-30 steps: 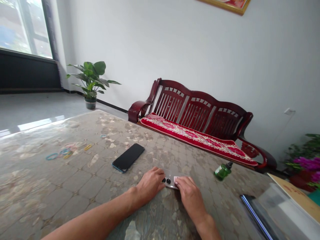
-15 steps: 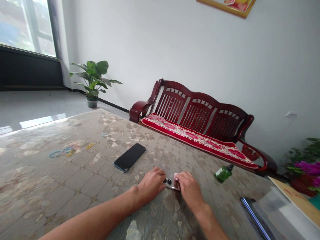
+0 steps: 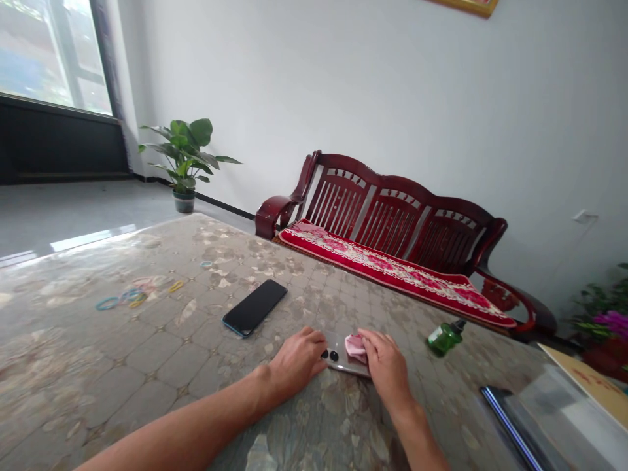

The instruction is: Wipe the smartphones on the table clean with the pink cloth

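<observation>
A shiny phone (image 3: 343,359) lies back up on the table, its dark round camera lenses showing near the left end. My left hand (image 3: 301,356) is closed over that left end and holds it. In my right hand (image 3: 385,358) is a small folded pink cloth (image 3: 356,347), pressed against the phone's back toward the right end. My right fingers cover part of the cloth and the phone's far end. Another phone (image 3: 255,307), with a black screen facing up, rests to the left beyond my left hand.
A green spray bottle (image 3: 444,338) stands to the right. Colourful hair ties (image 3: 132,297) lie at the left of the patterned table (image 3: 161,366). At the right edge are a dark device (image 3: 510,418) and a clear folder (image 3: 564,399). Behind stands a wooden bench (image 3: 392,216).
My right hand has slid right along the phone with the pink cloth, so more of the phone's back and the cloth show. My left hand stays at the camera end.
</observation>
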Demonstrator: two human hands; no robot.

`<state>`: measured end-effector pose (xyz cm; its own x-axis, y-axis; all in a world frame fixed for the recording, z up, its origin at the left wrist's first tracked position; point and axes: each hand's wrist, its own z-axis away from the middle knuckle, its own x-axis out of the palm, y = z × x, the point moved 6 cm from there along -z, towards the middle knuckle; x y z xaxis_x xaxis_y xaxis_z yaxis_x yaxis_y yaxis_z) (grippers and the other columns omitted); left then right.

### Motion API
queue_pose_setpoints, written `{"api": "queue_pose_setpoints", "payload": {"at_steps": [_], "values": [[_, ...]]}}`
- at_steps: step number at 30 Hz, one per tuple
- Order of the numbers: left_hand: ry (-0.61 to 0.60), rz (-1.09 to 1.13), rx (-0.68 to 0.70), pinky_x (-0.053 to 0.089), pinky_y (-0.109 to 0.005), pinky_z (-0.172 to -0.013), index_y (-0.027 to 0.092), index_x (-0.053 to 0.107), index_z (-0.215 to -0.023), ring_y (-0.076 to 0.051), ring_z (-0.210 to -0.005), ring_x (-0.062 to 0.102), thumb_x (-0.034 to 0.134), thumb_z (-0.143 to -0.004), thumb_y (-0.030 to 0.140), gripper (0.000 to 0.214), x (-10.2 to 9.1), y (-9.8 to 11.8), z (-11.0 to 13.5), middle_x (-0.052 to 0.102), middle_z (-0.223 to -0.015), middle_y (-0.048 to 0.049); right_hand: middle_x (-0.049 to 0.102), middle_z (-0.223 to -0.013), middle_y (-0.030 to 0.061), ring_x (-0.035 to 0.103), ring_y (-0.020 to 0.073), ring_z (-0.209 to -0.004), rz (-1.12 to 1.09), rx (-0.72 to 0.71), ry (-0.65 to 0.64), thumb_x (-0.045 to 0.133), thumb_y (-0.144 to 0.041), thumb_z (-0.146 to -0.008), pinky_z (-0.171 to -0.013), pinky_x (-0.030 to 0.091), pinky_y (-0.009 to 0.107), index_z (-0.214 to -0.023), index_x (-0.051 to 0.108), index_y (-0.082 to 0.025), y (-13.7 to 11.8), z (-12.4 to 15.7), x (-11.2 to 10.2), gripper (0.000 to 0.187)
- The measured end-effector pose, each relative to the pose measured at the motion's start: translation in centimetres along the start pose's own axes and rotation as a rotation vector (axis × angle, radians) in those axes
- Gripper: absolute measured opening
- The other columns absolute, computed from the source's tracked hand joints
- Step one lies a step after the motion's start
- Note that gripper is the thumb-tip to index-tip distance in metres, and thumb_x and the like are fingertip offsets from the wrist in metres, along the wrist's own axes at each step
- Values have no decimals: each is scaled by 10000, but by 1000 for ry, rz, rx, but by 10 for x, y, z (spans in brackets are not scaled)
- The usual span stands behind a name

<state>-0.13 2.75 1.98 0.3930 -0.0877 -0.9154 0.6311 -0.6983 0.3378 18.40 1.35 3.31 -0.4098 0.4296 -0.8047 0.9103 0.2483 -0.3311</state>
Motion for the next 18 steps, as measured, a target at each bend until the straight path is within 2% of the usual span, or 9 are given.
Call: {"api": "queue_pose_setpoints", "payload": {"at_steps": [5, 11, 15, 18], "values": [[16, 5, -10, 469, -296, -883, 176, 662, -911, -220, -968, 589, 611, -920, 254, 94, 1, -1, 1, 662, -992, -49, 717, -984, 37, 601, 212, -942, -53, -18, -113, 455, -233, -943, -849, 470, 334, -987, 717, -243, -2, -7, 13, 265], [31, 12, -7, 467, -296, -879, 180, 660, -917, -220, -976, 585, 632, -900, 241, 69, 4, -3, 1, 661, -1003, -40, 668, -1077, 48, 564, 222, -1021, -18, -6, -148, 516, -212, -889, -911, 446, 344, -1130, 668, -244, -6, -3, 10, 286], [30, 11, -14, 463, -291, -875, 187, 660, -921, -215, -972, 589, 619, -906, 235, 65, 4, -3, 2, 661, -1003, -39, 619, -1202, 71, 528, 245, -1123, 35, -20, -127, 567, -186, -816, -984, 408, 366, -1071, 681, -244, -8, -5, 6, 285], [27, 6, -16, 459, -287, -873, 189, 657, -913, -213, -967, 589, 615, -909, 239, 65, 4, -3, 1, 660, -997, -39, 658, -1123, 64, 542, 240, -1083, 41, -7, -169, 557, -185, -825, -966, 405, 358, -1099, 663, -228, -10, -8, 5, 296]]}}
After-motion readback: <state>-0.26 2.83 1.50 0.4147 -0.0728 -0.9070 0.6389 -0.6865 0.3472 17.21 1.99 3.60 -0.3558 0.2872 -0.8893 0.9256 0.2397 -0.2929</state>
